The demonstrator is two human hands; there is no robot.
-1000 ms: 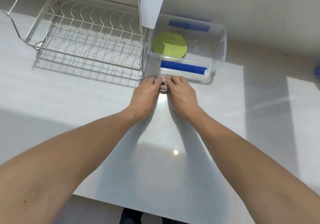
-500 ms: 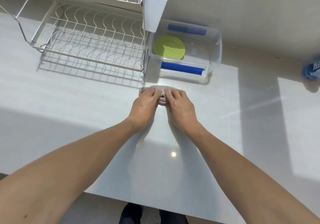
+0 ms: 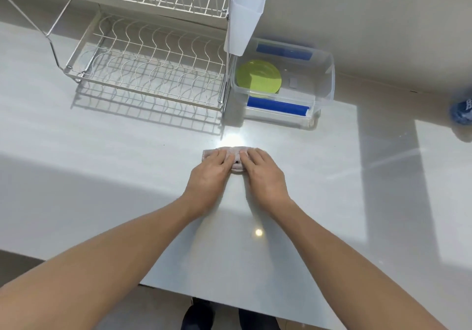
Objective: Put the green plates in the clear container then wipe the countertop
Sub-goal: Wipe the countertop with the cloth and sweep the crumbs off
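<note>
Both hands, left hand (image 3: 210, 175) and right hand (image 3: 263, 173), press the cloth (image 3: 236, 162) underneath.

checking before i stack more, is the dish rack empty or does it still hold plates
Empty: both tiers of the dish rack show bare wire. The green plates lie in the clear container.

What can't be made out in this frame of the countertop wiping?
- Cloth: mostly covered by the left hand and right hand in the head view, so its full size is hidden.
- Green plates: how many are stacked in the clear container cannot be told from above.
- Blue thing: cut off by the right edge and blurred.
- Dish rack: its upper tier is cut off by the top edge.
</note>
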